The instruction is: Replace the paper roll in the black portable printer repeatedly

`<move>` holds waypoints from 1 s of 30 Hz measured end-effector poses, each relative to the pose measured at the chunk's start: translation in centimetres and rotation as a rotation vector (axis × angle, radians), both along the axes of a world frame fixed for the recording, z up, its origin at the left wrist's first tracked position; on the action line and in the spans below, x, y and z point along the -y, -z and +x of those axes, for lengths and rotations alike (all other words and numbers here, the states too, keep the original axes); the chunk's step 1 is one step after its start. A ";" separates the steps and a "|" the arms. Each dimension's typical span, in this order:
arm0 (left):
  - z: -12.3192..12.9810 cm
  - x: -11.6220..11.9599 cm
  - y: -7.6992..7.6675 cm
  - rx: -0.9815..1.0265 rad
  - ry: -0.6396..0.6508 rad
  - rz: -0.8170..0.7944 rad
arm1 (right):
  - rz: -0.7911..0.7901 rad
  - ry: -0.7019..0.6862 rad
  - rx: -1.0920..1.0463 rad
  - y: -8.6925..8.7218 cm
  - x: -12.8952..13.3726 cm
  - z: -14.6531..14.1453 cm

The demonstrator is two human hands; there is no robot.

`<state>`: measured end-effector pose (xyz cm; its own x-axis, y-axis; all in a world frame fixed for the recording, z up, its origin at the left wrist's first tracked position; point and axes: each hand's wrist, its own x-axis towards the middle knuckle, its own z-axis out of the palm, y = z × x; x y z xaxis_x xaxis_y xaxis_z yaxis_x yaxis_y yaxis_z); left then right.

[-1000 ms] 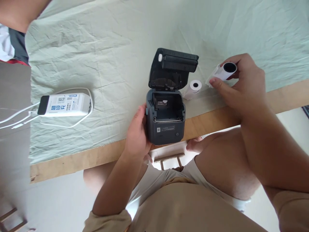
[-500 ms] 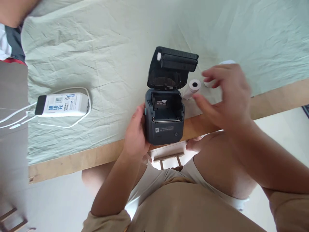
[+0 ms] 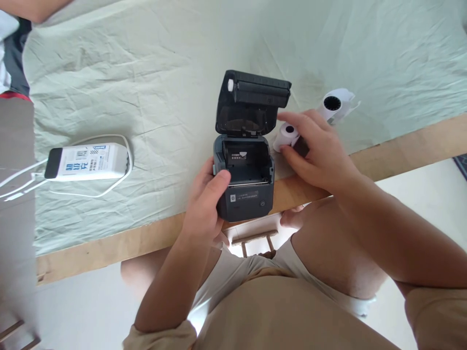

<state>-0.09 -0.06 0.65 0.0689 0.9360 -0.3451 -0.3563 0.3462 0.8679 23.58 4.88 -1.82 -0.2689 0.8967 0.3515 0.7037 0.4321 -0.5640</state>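
Observation:
A dark grey label printer [image 3: 245, 206] is tilted at the table's front edge with its lid [image 3: 251, 90] raised and its paper bay exposed. My left hand [image 3: 206, 199] grips the printer's left side, thumb over the front rim. To the right of the printer, my right hand [image 3: 317, 150] is closed around a small white paper roll [image 3: 281, 138], thumb in front and index finger stretched past its top. The other fingers' contact is partly hidden. Just behind that hand lies a larger white roll [image 3: 341, 99] with a dark core and a loose end.
A white power strip [image 3: 91, 161] with a dark end and white cables lies on the pale green cloth [image 3: 164, 87] at left. Another person's arm [image 3: 40, 7] shows at the top left. The table's wooden edge [image 3: 120, 248] runs along the front.
My right hand has come down and left onto the small paper roll, uncovering the larger roll. My left thumb has moved over the printer's front rim.

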 end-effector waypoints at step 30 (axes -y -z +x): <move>-0.4 0.4 0.7 -0.005 0.029 0.098 | 0.372 -0.364 -0.092 -1.5 3.7 -4.4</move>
